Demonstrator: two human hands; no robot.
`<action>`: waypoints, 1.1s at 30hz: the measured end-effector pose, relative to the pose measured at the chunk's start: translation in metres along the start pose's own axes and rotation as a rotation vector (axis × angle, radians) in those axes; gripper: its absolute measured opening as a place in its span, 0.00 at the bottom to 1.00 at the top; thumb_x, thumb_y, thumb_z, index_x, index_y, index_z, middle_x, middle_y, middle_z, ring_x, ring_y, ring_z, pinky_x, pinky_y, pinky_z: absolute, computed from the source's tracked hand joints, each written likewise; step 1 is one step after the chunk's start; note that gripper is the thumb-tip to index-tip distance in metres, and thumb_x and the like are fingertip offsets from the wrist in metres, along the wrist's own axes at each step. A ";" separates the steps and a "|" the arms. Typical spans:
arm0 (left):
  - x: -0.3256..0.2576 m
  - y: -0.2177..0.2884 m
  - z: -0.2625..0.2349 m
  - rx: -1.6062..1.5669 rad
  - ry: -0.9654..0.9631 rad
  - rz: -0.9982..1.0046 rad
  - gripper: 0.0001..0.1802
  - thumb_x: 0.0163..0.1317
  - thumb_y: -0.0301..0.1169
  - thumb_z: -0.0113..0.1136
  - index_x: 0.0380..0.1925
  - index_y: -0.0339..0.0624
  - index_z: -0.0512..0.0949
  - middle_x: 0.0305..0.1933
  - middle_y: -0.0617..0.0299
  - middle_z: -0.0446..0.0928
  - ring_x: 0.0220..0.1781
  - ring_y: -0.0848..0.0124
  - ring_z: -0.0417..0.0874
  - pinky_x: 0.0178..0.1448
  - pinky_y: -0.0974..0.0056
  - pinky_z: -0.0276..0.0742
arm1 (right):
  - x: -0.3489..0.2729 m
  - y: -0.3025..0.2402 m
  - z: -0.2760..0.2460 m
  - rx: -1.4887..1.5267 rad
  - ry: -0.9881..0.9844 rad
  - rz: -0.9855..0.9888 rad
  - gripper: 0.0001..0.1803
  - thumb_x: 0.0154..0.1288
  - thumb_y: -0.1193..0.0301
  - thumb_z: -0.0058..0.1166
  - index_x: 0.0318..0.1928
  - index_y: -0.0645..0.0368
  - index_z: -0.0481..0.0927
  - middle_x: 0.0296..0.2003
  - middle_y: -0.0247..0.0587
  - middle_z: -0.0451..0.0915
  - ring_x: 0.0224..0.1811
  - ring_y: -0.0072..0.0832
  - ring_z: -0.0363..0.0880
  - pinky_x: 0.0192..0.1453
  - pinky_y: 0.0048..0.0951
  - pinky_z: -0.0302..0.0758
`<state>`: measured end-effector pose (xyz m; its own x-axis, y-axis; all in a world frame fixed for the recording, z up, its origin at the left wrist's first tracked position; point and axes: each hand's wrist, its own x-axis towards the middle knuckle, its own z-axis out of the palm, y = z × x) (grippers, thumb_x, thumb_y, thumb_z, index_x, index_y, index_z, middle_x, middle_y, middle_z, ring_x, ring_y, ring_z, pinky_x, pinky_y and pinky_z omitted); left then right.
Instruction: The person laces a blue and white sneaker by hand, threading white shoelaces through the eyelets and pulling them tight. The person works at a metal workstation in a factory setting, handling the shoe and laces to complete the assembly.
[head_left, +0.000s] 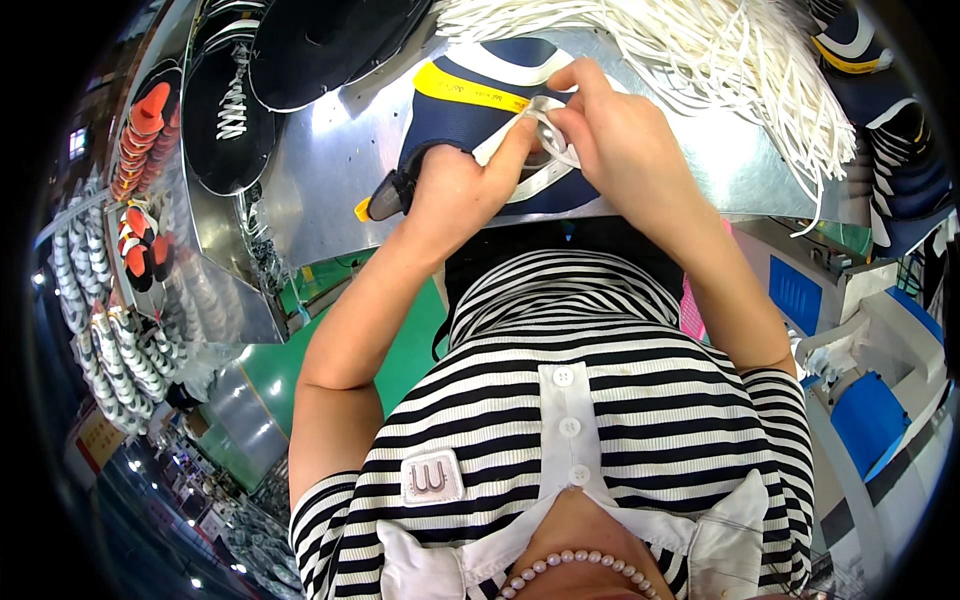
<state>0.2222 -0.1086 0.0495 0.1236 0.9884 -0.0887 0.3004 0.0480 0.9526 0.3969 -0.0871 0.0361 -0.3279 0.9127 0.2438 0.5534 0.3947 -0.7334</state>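
A navy shoe upper [455, 122] with white panels and a yellow strip lies on the metal table in front of me. My left hand [455, 190] is closed on the upper, its thumb by the eyelet edge and its other fingers hidden inside or behind the upper. A white shoelace [560, 150] loops out at the eyelet edge between my hands. My right hand [625, 140] pinches this lace, thumb and forefinger bent toward each other. The exact spot where the fingertips meet the lace is partly hidden.
A big heap of white shoelaces [720, 80] covers the table's [330, 190] far right. Black shoe uppers [230, 120] lie at the far left. Stacked navy uppers [905, 170] stand at the right edge. Orange-and-black shoe parts [140, 140] are stacked beyond the table's left side.
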 end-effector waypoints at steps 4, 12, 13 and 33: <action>0.001 0.005 -0.007 -0.093 -0.057 -0.119 0.15 0.69 0.34 0.57 0.26 0.37 0.82 0.16 0.71 0.71 0.19 0.83 0.69 0.25 0.73 0.62 | 0.017 0.003 0.004 0.112 -0.071 0.079 0.14 0.66 0.70 0.56 0.46 0.65 0.69 0.23 0.50 0.80 0.29 0.51 0.82 0.35 0.46 0.77; 0.010 -0.003 -0.031 -0.190 -0.219 -0.297 0.15 0.68 0.38 0.58 0.30 0.35 0.82 0.28 0.65 0.79 0.31 0.78 0.77 0.41 0.71 0.72 | 0.027 -0.005 -0.034 0.034 -0.292 0.240 0.08 0.71 0.71 0.51 0.47 0.58 0.77 0.22 0.35 0.76 0.25 0.24 0.75 0.32 0.26 0.71; 0.013 -0.004 -0.036 -0.156 -0.246 -0.338 0.15 0.67 0.37 0.60 0.34 0.34 0.82 0.32 0.65 0.81 0.35 0.77 0.79 0.44 0.71 0.74 | 0.027 -0.006 -0.040 0.088 -0.236 0.321 0.09 0.72 0.70 0.51 0.48 0.58 0.78 0.21 0.33 0.75 0.25 0.21 0.73 0.32 0.23 0.70; -0.046 0.107 -0.150 -1.411 0.019 0.255 0.14 0.46 0.15 0.60 0.31 0.39 0.68 0.20 0.66 0.64 0.25 0.78 0.68 0.33 0.71 0.64 | 0.019 0.019 0.044 -0.138 0.196 0.223 0.12 0.75 0.64 0.47 0.52 0.55 0.75 0.35 0.46 0.85 0.35 0.46 0.83 0.40 0.41 0.76</action>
<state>0.1070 -0.1275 0.1987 0.0143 0.9928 0.1188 -0.9023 -0.0384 0.4295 0.3673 -0.0674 -0.0010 -0.0411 0.9759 0.2143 0.6980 0.1815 -0.6927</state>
